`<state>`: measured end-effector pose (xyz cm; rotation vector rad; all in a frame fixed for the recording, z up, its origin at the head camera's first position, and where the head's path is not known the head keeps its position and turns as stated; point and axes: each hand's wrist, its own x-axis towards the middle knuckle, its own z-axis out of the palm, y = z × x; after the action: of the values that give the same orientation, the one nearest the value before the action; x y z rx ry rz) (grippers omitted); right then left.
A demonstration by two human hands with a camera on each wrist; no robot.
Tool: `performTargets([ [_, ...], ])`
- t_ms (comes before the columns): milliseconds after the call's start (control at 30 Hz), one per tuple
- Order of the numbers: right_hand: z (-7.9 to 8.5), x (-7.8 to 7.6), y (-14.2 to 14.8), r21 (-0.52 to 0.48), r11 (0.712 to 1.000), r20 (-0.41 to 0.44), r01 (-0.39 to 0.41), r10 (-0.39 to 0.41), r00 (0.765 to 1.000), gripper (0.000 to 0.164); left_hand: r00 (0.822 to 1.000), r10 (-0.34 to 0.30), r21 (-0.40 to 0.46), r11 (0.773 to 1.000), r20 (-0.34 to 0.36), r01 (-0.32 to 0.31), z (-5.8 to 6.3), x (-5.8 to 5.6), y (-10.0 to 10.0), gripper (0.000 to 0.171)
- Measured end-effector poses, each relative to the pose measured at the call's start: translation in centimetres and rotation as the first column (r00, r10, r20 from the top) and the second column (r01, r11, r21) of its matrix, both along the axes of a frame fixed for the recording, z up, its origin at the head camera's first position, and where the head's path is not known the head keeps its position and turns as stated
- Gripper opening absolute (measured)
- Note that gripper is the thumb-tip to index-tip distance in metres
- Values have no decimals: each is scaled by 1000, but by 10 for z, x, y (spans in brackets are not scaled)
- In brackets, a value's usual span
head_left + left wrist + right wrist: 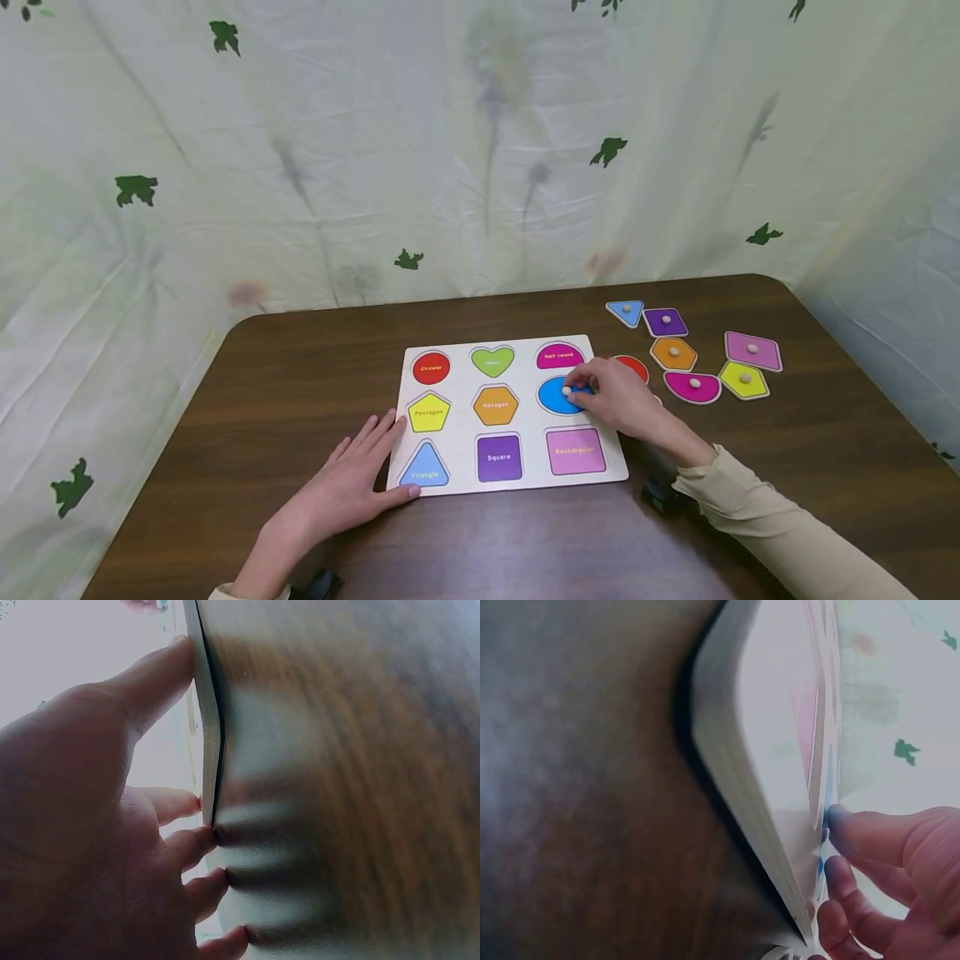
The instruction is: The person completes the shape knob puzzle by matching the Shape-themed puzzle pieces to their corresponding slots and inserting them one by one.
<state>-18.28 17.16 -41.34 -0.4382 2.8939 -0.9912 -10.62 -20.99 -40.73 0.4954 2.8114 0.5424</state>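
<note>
A white shape-puzzle board (460,385) with coloured, labelled shapes lies on the table. My right hand (615,396) pinches the small knob of a blue oval puzzle piece (552,397) over the board's right side, middle row; the hand covers the oval's right end. In the right wrist view, the thumb and fingers of the right hand (889,862) come together at the blue, close to the board's surface. At the board's lower left, my left hand (360,467) rests with fingers spread, its thumb at the front edge. The left wrist view has the left hand (127,802) along the board's edge (208,727).
Right of the board lie loose knobbed pieces: a blue triangle (634,317), purple square (656,321), orange hexagon (663,358), magenta half round (678,383), yellow pentagon (752,388) and pink rectangle (753,350). A red piece (633,365) is partly hidden behind the right hand. A patterned curtain (480,167) hangs behind the table.
</note>
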Motion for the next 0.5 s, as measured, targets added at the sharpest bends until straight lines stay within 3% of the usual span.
performTargets([
  [300, 5, 9, 14, -78, 996, -7, 51, -52, 999, 30, 1000, 2, 2, 1000, 5, -2, 0, 0, 0, 96],
  [500, 11, 15, 25, -66, 995, -21, 68, -70, 997, 29, 1000, -2, 7, 1000, 0, 2, 1, 1, 0, 96],
])
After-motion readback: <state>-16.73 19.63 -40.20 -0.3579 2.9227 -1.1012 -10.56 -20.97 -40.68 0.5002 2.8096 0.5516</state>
